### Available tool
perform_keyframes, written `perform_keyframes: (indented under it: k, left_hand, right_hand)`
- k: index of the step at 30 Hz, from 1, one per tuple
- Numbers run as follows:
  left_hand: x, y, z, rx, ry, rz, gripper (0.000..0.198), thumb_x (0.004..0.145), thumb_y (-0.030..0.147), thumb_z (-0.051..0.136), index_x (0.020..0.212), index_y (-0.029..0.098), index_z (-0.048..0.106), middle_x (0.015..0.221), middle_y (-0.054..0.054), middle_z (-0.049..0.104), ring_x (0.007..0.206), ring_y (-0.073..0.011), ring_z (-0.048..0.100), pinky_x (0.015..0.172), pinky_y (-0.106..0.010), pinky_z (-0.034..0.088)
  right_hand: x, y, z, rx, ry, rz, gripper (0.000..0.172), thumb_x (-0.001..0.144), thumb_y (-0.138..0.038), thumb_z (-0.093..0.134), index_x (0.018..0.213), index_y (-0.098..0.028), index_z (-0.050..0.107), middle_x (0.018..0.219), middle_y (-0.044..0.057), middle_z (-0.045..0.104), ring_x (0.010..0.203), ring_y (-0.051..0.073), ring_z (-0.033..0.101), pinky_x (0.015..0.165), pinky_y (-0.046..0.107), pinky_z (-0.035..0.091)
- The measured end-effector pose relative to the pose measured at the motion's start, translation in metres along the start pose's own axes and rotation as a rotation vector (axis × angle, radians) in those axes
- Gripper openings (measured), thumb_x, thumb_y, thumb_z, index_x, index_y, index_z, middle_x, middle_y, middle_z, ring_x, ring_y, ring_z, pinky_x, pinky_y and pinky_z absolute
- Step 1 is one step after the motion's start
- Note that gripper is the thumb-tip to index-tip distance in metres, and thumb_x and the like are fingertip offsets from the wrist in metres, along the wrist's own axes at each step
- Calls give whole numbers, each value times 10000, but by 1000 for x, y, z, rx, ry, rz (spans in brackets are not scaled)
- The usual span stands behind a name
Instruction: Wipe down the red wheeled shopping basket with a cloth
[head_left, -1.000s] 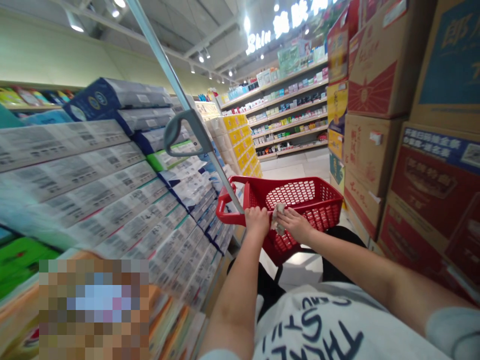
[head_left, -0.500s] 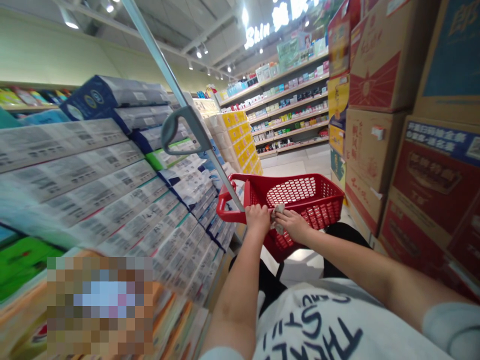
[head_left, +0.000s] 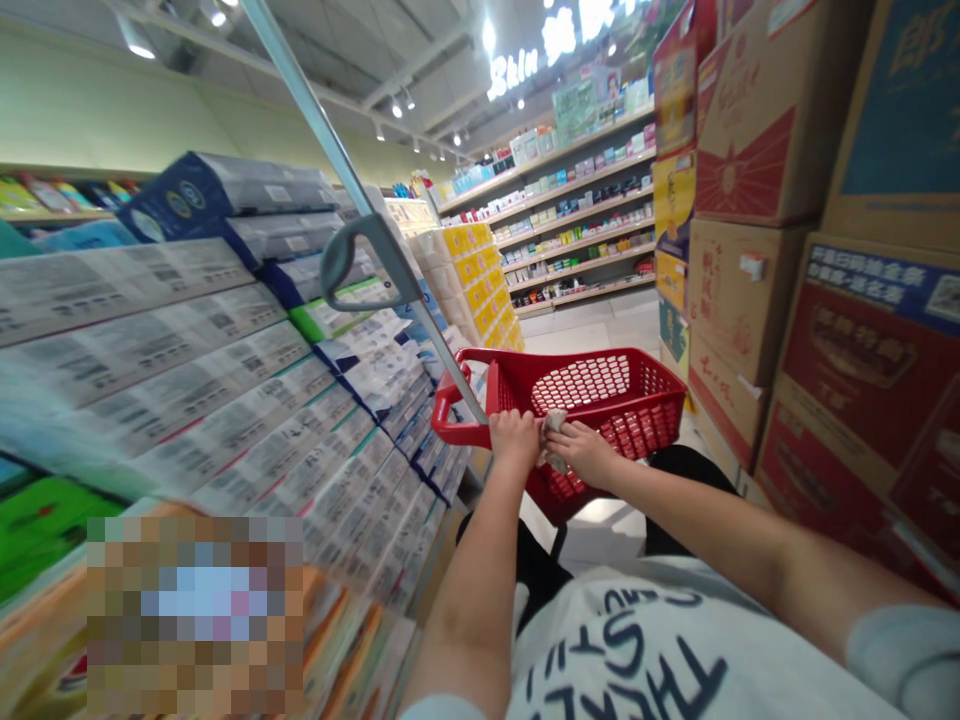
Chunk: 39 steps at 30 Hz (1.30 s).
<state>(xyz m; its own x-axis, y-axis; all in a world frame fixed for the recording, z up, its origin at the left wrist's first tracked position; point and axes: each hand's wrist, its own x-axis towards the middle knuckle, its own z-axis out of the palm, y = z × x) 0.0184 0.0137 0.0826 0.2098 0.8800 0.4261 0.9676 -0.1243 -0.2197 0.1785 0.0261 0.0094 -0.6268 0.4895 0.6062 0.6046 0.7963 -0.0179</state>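
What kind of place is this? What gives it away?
Most likely a supermarket or similar shop: a red shopping basket with a pull handle, shelves lined with small packaged goods, and stacked cartons on the right.

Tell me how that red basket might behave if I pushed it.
Probably stiff: the red basket shows a firm, boxy shape under the left hand. Likely light for its size, given its openwork walls. It might tip, since a long pole rises from near one end.
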Motion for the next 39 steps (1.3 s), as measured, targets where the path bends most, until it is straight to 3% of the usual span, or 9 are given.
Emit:
perform_keyframes:
  k: [10,16,21,26,35,39]
  left_hand:
    - [0,1,-4,14,1,-1,377,961,394,354,945,169,655,943,-122,637,957,-265,531,883,-420,283]
    - [0,2,-3,23,2,6,379,962,389,347,939,167,653,936,-124,637,942,-269,535,867,-425,289]
    - [-1,1,-2,21,21,4,373,960,396,354,934,170,650,933,-119,636,947,-267,531,870,-423,288]
    - [-2,1,-1,24,37,10,363,960,387,360,926,170,649,917,-114,636,931,-271,535,861,-427,290]
    - [-2,0,1,31,67,18,363,959,387,365,913,170,651,896,-110,635,911,-268,540,849,-423,295]
    - [-2,1,-1,25,65,18,365,958,384,364,907,168,654,896,-114,632,910,-263,540,852,-421,294]
  right_hand:
    - [-2,-1,1,-8,-117,79,340,872,-120,465,1141,-145,671,1232,106,643,1124,241,550,942,404,372]
    - [-4,0,3,-26,-204,136,255,840,-143,513,1005,-136,706,1058,114,701,1003,243,584,904,386,365]
    - [-4,-3,6,15,-174,113,294,860,-149,491,1089,-149,676,1160,115,664,1074,233,552,925,364,344]
    - [-3,-5,2,24,-319,180,268,788,-141,559,1016,-152,700,1088,127,685,1015,247,570,884,360,352]
    - [-5,-3,7,10,-321,150,261,796,-159,547,1013,-159,692,1081,121,681,1015,251,544,882,358,331]
    - [-4,-3,8,-2,-339,141,189,786,-164,561,915,-149,698,985,126,695,981,253,548,870,362,335]
